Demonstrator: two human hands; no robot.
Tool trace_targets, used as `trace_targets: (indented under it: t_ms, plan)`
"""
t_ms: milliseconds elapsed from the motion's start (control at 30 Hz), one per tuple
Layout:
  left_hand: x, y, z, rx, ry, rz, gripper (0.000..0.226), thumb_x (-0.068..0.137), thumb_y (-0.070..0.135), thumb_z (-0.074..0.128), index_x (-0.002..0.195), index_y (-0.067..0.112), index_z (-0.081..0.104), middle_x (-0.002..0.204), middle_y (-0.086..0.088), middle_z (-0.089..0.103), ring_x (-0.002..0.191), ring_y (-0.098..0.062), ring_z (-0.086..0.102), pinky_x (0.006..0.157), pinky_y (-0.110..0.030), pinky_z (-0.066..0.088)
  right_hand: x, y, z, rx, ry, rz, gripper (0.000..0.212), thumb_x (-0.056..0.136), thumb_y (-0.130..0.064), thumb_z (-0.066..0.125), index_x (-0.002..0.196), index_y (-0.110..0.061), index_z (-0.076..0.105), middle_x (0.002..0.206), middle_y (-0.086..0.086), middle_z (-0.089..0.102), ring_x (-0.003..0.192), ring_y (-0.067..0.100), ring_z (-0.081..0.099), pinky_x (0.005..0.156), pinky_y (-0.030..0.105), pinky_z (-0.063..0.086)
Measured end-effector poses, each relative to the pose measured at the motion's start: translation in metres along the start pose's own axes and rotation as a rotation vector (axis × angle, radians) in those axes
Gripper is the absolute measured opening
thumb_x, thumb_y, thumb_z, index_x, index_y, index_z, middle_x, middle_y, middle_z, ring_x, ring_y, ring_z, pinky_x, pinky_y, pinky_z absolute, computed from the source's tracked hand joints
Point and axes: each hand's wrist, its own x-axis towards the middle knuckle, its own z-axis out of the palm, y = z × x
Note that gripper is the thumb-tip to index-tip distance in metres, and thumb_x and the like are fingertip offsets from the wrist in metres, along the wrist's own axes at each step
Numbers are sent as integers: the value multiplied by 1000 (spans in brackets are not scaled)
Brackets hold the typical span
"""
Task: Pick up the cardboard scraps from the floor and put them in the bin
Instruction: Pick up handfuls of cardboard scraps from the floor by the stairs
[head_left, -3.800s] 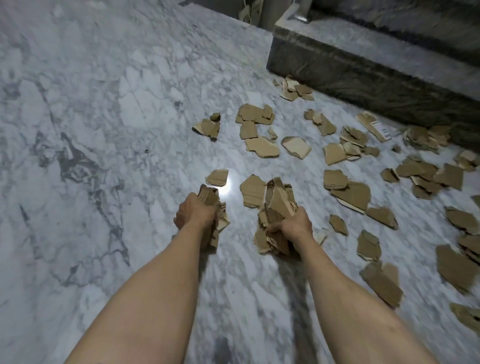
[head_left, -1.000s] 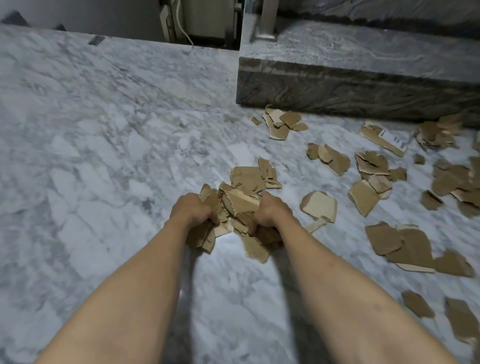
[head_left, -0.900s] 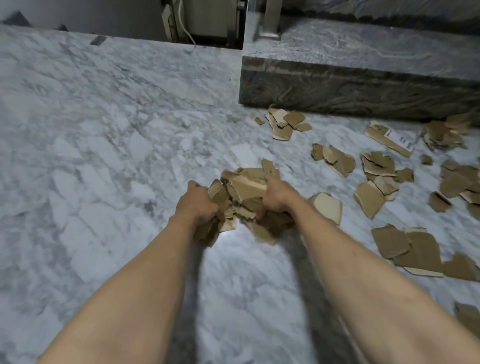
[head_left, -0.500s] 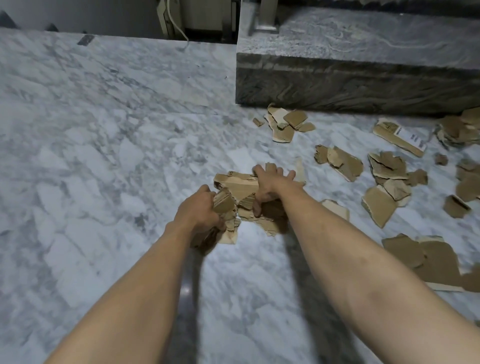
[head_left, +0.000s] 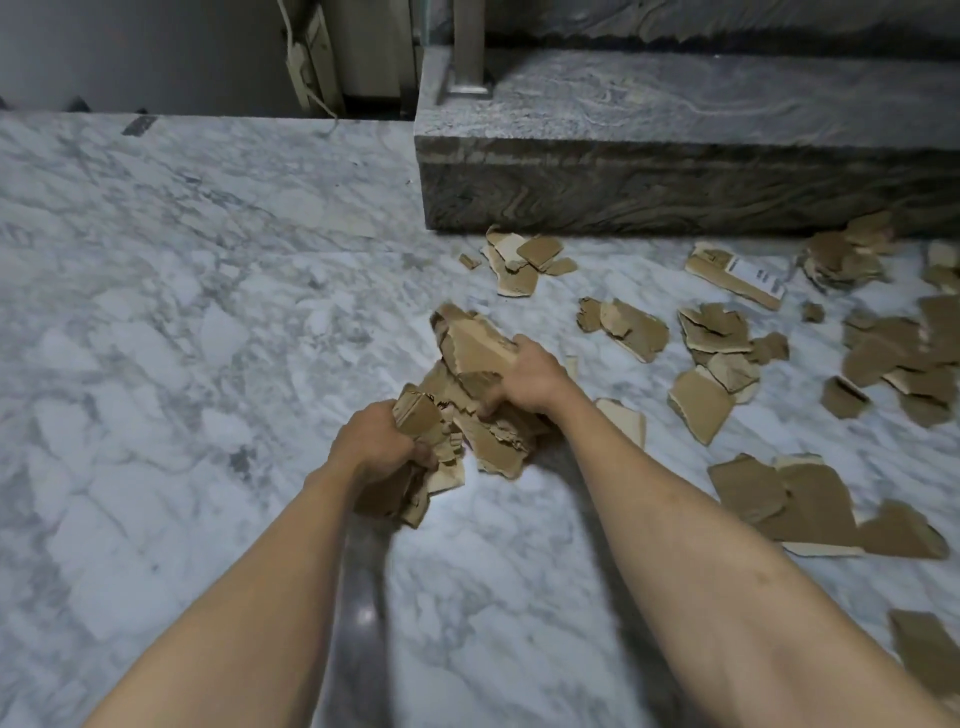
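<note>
Cardboard scraps (head_left: 470, 400) are bunched into one thick bundle between both hands, above the white marble floor (head_left: 171, 322), near the middle of the view. The left hand (head_left: 376, 447) grips the near-left end of the bundle, fingers curled tightly around a wad of torn pieces. The right hand (head_left: 530, 376) clamps the far-right side, fingers wrapped over the top pieces and the thumb tucked underneath. More loose scraps (head_left: 717, 364) lie scattered on the floor to the right, some overlapping, reaching toward the dark stone step (head_left: 675, 192) at the far right. One scrap with a white label (head_left: 737, 275) lies just in front of that step. No bin shows in this view.
</note>
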Motion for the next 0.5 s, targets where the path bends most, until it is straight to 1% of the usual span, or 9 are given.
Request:
trace_targets:
  t_ms: [100, 167, 200, 267, 333, 367, 400, 433, 500]
  plan:
    - [0, 20, 0, -187, 13, 21, 39, 54, 21, 92, 88, 18, 73, 88, 0, 75, 83, -22, 69, 82, -38, 57, -19, 20, -48, 463, 104, 94, 77, 51, -9, 93, 119, -9, 57, 103, 8, 71, 92, 27, 70, 73, 36, 59]
    - [3, 39, 3, -254, -3, 34, 35, 56, 16, 91, 87, 16, 73, 90, -3, 75, 84, -23, 70, 81, -37, 58, -31, 40, -80, 546, 116, 151, 65, 54, -3, 91, 113, -5, 63, 96, 13, 74, 84, 28, 73, 70, 37, 61]
    - [7, 50, 5, -252, -16, 44, 39, 56, 16, 91, 90, 15, 71, 94, -5, 75, 85, -25, 69, 81, -38, 58, -37, 50, -92, 517, 110, 173, 67, 54, -2, 91, 114, -4, 63, 100, 14, 74, 87, 29, 72, 73, 38, 61]
    - [17, 72, 14, -211, -66, 51, 63, 55, 21, 94, 109, 13, 61, 105, -9, 69, 92, -28, 66, 84, -42, 57, -43, 70, -103, 346, 65, 224, 90, 54, -5, 92, 134, -8, 50, 122, 13, 65, 107, 31, 64, 84, 36, 56]
    - [27, 89, 26, -133, -132, 31, 99, 55, 23, 95, 137, 12, 40, 123, -13, 60, 104, -32, 61, 88, -43, 55, -45, 91, -95, 118, -35, 262, 120, 57, -11, 93, 154, -14, 23, 149, 9, 42, 131, 32, 46, 97, 34, 47]
    - [32, 94, 32, -66, -145, 10, 117, 56, 25, 95, 149, 11, 25, 132, -15, 55, 112, -35, 58, 91, -44, 54, -44, 100, -86, 38, -81, 281, 130, 56, -13, 94, 157, -16, 13, 156, 9, 33, 137, 32, 39, 102, 36, 44]
    - [36, 97, 38, -2, -144, -16, 129, 57, 27, 94, 155, 10, 12, 139, -18, 50, 117, -38, 55, 94, -45, 52, -41, 110, -76, -9, -99, 298, 135, 55, -16, 95, 157, -18, 8, 158, 9, 30, 139, 33, 37, 105, 39, 43]
    - [40, 98, 44, 45, -136, -46, 132, 58, 30, 94, 155, 8, 7, 142, -20, 47, 121, -39, 52, 96, -46, 51, -38, 116, -66, -48, -85, 304, 135, 53, -19, 96, 157, -20, 8, 156, 11, 32, 138, 35, 38, 105, 42, 43]
    - [47, 101, 47, 108, -103, -89, 121, 57, 35, 93, 149, 6, 20, 140, -21, 48, 120, -40, 52, 94, -46, 52, -31, 121, -55, -169, -8, 286, 127, 51, -28, 95, 151, -21, 17, 148, 15, 41, 133, 38, 42, 102, 48, 46]
